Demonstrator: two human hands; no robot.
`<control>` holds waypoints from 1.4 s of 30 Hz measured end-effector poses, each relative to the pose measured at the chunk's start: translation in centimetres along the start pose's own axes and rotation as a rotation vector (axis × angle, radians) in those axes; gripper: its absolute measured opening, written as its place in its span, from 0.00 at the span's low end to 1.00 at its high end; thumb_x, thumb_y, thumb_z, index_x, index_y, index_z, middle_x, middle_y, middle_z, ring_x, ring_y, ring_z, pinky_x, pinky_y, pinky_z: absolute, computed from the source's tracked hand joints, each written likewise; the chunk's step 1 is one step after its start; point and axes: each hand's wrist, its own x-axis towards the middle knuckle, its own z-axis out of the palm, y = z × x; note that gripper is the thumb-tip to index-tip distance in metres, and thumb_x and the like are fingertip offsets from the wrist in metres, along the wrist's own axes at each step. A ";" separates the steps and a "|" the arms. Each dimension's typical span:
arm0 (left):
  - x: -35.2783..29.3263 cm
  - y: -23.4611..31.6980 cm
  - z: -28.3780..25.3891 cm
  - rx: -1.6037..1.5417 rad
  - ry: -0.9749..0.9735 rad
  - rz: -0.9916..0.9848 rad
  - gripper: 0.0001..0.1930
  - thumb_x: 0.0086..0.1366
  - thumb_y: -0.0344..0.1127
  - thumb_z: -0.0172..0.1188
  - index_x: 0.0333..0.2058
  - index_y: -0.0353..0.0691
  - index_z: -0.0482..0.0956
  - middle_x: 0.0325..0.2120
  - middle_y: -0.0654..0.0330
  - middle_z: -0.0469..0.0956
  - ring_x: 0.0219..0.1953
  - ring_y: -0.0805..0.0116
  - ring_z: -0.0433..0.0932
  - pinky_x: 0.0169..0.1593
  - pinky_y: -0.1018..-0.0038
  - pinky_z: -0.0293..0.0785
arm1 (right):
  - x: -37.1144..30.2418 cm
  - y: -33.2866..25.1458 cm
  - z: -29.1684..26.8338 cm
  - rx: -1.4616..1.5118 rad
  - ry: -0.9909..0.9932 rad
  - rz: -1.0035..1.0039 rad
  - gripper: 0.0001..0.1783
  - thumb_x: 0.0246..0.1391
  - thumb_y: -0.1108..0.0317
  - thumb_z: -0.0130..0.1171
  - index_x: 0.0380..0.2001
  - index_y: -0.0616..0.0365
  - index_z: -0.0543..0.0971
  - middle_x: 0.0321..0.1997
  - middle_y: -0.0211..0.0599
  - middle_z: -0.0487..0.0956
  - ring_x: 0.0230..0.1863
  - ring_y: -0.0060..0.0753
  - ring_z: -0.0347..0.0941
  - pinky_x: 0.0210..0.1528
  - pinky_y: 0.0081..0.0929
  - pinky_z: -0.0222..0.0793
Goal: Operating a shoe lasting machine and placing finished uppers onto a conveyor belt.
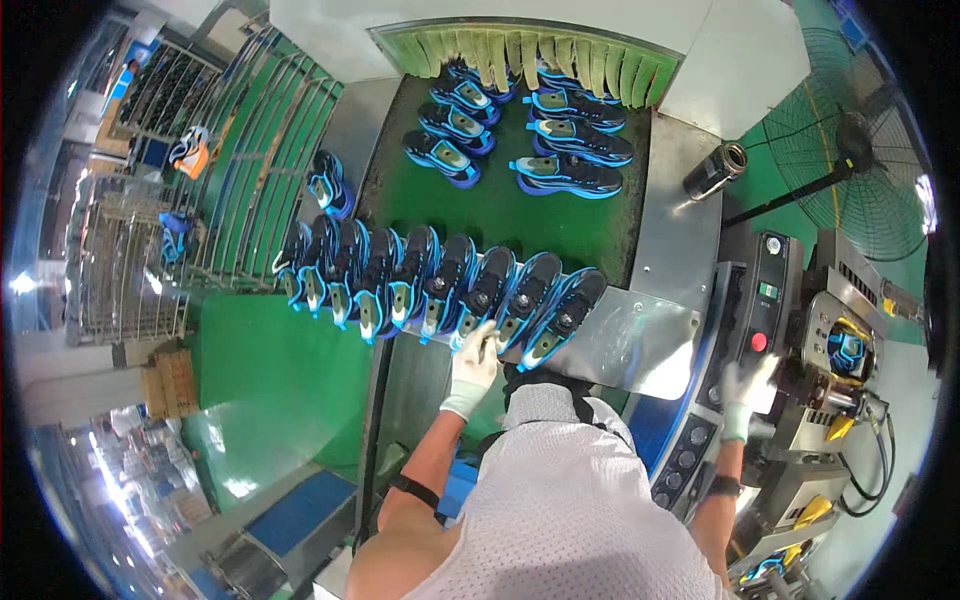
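Several shoes (pixel 530 293) stand near, seemingly done; the far belt's (pixel 500 215) seem left. Our left hand (pixel 475 368) touches one; our right hand (pixel 743 385) blurs; we cannot tell either grip.

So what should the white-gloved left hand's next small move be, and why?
Probably close the white-gloved left hand on the heel of the black-and-blue sneaker third from right in the row: its fingers are right by that end, and the heels face the wearer. The white-gloved right hand is blurred near a round red button, so I'd leave its move open.
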 end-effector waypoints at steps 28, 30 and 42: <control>44.7 -5.1 -10.2 0.448 -0.008 0.420 0.11 0.69 0.42 0.58 0.43 0.42 0.80 0.42 0.55 0.79 0.43 0.52 0.80 0.48 0.64 0.75 | -16.7 -23.6 -3.8 0.571 -0.649 0.626 0.37 0.56 0.65 0.65 0.65 0.68 0.65 0.68 0.52 0.68 0.70 0.45 0.64 0.70 0.34 0.59; 41.8 -1.4 -9.4 0.306 -0.068 0.416 0.11 0.70 0.40 0.55 0.41 0.40 0.81 0.38 0.55 0.81 0.41 0.56 0.81 0.47 0.66 0.76 | -13.8 -27.0 -5.0 0.783 -0.625 0.571 0.38 0.57 0.67 0.63 0.67 0.69 0.62 0.70 0.53 0.66 0.72 0.44 0.61 0.72 0.36 0.55; 17.9 22.4 4.1 -0.142 -0.896 0.142 0.29 0.77 0.53 0.38 0.42 0.34 0.82 0.32 0.60 0.81 0.23 0.76 0.76 0.21 0.79 0.69 | -5.8 -33.6 -17.1 0.817 -0.107 -0.039 0.39 0.48 0.60 0.71 0.61 0.64 0.68 0.65 0.56 0.67 0.67 0.58 0.64 0.70 0.45 0.59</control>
